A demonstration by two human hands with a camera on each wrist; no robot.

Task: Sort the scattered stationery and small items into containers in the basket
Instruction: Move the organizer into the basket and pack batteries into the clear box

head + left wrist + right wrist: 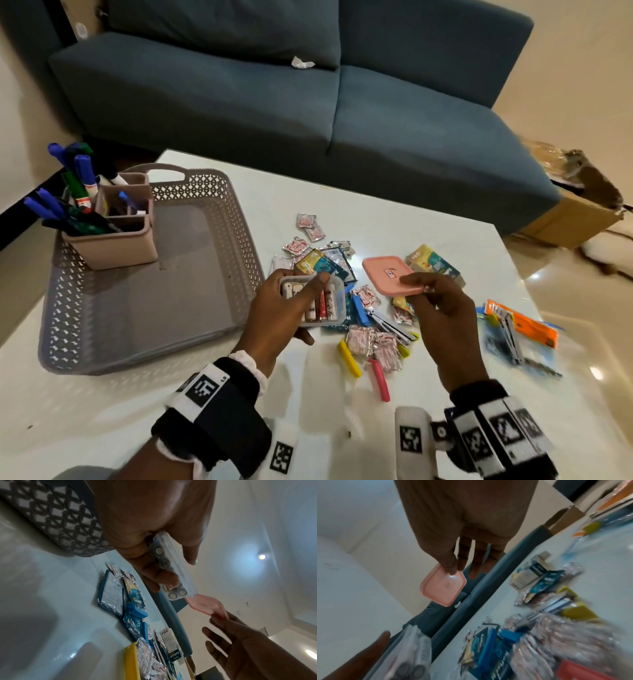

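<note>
Lid about to go on the battery box

Your left hand (274,308) gripped the box (317,301) of batteries above the bench (394,212), beside the basket (205,185); your right hand (442,308) pinched the pink lid (390,274). Best square the lid's corners before pressing.

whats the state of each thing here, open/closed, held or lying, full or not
clear box: lid off, holds batteries, gripped by left hand
pink lid: off the box, pinched at its edge by right hand
grey basket: on the table, floor mostly bare
pen organiser: upright in the basket's far corner, stuffed with markers
sachets and clips: loose on the table
</note>
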